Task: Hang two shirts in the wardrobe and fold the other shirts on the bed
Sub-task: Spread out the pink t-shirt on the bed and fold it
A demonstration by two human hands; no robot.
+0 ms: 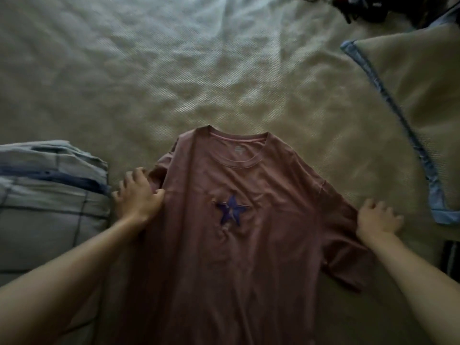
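Observation:
A dusty pink T-shirt (261, 190) with a purple star on its chest lies face up on the beige bedspread (174, 83), collar pointing away from me. My left hand (138, 195) grips the shirt at its left sleeve, thumb over the fabric and fingers curled behind it. At the shirt's right sleeve edge my right hand (377, 217) holds the cloth, fingers curled down over it. The shirt's lower hem runs out of view at the bottom.
A stack of folded blue and grey clothes (47, 195) sits at the left, touching my left hand's side. A beige pillow with blue trim (418, 108) lies at the right. Dark clutter (368, 8) fills the far right corner.

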